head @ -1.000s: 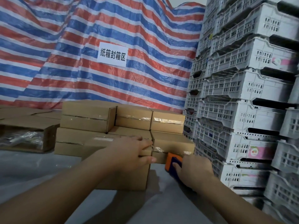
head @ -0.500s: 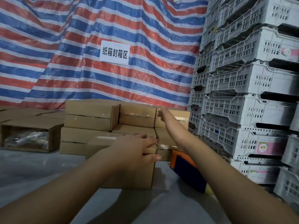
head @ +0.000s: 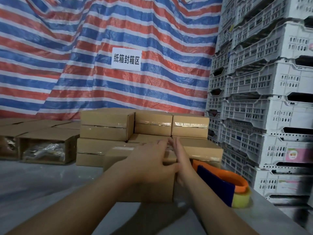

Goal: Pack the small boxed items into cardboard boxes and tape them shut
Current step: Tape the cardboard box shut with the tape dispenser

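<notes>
Striped tarp behind; taped cartons (head: 152, 126) stacked along the desk's far edge, open cartons (head: 44, 146) left unsealed; left hand (head: 152, 160) and right hand (head: 180, 160) lie flat, fingers straight, against the near carton (head: 116, 156)

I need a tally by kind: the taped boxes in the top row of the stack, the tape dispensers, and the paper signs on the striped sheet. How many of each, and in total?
Taped boxes in the top row: 3
Tape dispenser: 1
Paper sign: 1
Total: 5
</notes>
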